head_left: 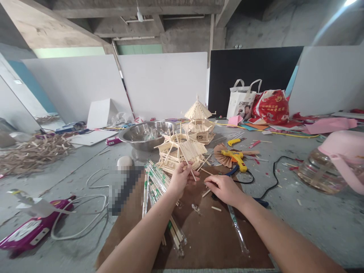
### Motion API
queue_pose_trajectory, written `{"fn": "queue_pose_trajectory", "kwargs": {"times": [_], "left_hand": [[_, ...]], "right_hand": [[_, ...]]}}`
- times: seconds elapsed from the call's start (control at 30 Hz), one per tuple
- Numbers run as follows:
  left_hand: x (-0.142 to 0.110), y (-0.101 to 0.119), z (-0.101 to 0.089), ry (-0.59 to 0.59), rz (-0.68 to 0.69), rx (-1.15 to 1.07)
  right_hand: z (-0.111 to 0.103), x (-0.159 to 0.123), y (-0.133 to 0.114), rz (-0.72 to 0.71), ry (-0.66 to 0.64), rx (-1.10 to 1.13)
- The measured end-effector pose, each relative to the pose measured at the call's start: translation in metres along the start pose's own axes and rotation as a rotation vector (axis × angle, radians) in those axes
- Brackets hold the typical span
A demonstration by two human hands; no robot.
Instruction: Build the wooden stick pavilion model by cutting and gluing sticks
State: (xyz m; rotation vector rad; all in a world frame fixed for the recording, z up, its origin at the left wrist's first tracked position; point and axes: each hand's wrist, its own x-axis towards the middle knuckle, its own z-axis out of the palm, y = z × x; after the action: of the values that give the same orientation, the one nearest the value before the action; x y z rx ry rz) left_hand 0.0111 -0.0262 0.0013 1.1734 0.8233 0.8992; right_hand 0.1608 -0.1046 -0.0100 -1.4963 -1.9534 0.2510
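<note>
Pale wooden sticks make up the open-framed model (166,158), standing at the far edge of a brown sheet (204,242), directly beyond the left hand (179,181). Left fingers: drawn narrow at the model's near side, just below its slanted roof panel (193,150), with a thin stick (194,175) held between them, its lower end protruding toward the right hand (226,188). Whether those fingers also touch the panel, I cannot tell from where I stand. Right hand: apart from the model, to its near right; thumb and fingertips bunched closely; whether anything is pinched there, I cannot tell. Noted nearby: wrapped stick bundles (155,180) beside the left forearm, a yellow glue gun (240,162) beyond the right hand, and a taller stick pagoda (198,113) behind the model.
</note>
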Motion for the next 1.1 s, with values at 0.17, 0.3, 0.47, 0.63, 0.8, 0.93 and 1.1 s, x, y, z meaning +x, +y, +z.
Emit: {"fn": "queue_pose_trajectory", "kwargs": {"times": [0.17, 0.3, 0.47, 0.63, 0.8, 0.93, 1.1], "left_hand": [[0.0004, -0.0003, -0.0004, -0.007, 0.004, -0.002], [0.0001, 0.0000, -0.0002, 0.000, 0.003, -0.002], [-0.0006, 0.0013, 0.0010, 0.007, -0.004, -0.002], [-0.0009, 0.0019, 0.0013, 0.014, -0.004, -0.004], [-0.0008, 0.0015, 0.0010, 0.013, -0.007, 0.002], [-0.0003, 0.0009, 0.0005, 0.011, -0.005, 0.000], [0.0004, 0.0005, 0.0002, -0.001, -0.001, -0.007]], "right_hand": [[0.0001, -0.0002, 0.0008, 0.003, -0.002, -0.005], [0.0000, -0.0004, 0.0011, 0.005, -0.007, -0.004], [0.0004, 0.0002, 0.0007, 0.007, -0.004, -0.002], [0.0011, 0.0005, 0.0016, 0.006, -0.005, -0.003], [0.0011, 0.0001, 0.0026, -0.001, -0.005, -0.010], [0.0008, -0.0003, 0.0020, -0.002, -0.006, -0.010], [0.0004, -0.0006, 0.0017, 0.002, -0.006, -0.009]]}}
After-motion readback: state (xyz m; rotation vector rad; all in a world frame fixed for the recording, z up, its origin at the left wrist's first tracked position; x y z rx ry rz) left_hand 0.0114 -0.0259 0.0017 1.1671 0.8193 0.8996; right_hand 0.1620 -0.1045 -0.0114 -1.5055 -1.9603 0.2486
